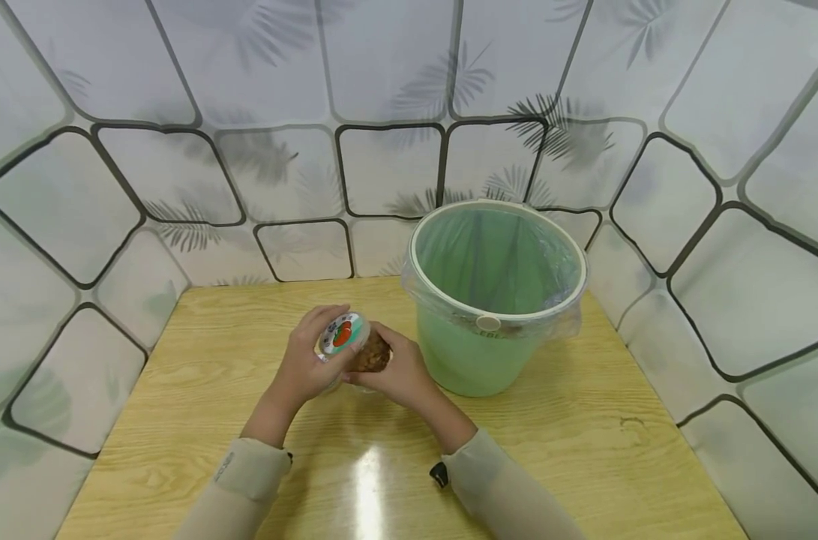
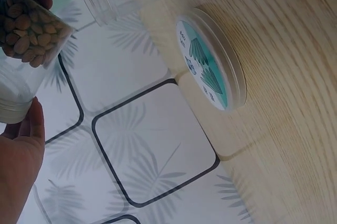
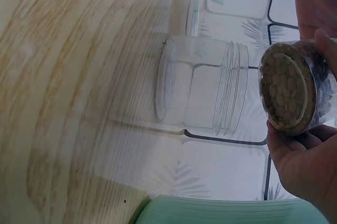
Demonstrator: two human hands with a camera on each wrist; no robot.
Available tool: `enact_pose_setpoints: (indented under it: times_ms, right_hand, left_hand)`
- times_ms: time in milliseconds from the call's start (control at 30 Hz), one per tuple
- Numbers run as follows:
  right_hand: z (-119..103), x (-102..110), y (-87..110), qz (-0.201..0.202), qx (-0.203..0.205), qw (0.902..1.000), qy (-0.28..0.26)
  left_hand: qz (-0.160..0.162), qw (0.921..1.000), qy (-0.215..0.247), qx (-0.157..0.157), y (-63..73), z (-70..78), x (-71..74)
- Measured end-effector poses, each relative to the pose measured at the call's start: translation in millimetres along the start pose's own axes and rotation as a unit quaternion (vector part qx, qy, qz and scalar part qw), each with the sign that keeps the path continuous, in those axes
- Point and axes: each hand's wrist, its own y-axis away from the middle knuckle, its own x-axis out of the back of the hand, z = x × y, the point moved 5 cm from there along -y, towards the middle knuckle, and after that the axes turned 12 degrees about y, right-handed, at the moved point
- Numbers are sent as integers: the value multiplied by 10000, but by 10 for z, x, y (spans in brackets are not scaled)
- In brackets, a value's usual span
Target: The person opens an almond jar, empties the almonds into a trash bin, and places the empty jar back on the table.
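Holding the nut jar (image 3: 284, 90): yep, it's a two-hander, tilted and lifted off the table (image 1: 213, 375), roughly between the forearms and left of the bin.
Left hand (image 1: 307, 360): fingers and thumb curled round the lid end, good solid wrap. That jar lid (image 1: 343, 335) has a round sticker with a reddish-orange picture and a bit of green, facing up toward the head cam.
Right hand (image 1: 405, 367): fingers and thumb bent round the other end, down by the base, so it's got a proper grip too.
Nuts (image 2: 31, 32): brown, look like almonds to me, bunched at the base end and easy to see through the side.
See-through jar (image 3: 202, 87): standing upright on the wood, threaded mouth up, just below the held one.
Leafy lid (image 2: 210, 61): lying flat beside that jar, sticker up, teal with leaf drawings.
Bin (image 1: 476, 360): pale green, cream rim, clear liner folded over the edge, near the right hand.
Backdrop (image 1: 388, 172): whitish, dark-outlined blocks plus grey fern leaves.
Sleeves (image 1: 247, 472): light beige, both arms.
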Motion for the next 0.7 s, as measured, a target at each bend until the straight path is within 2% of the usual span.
enact_pose_setpoints:
  times_ms: [433, 700]
  right_hand:
    - [-45, 34, 29, 51, 47, 10000, 62]
    - [-28, 28, 36, -16, -94, 9999, 76]
  left_hand:
    - [188, 9989, -320, 274, -11, 1, -22]
    - [-57, 9974, -487, 532, -10, -3, -38]
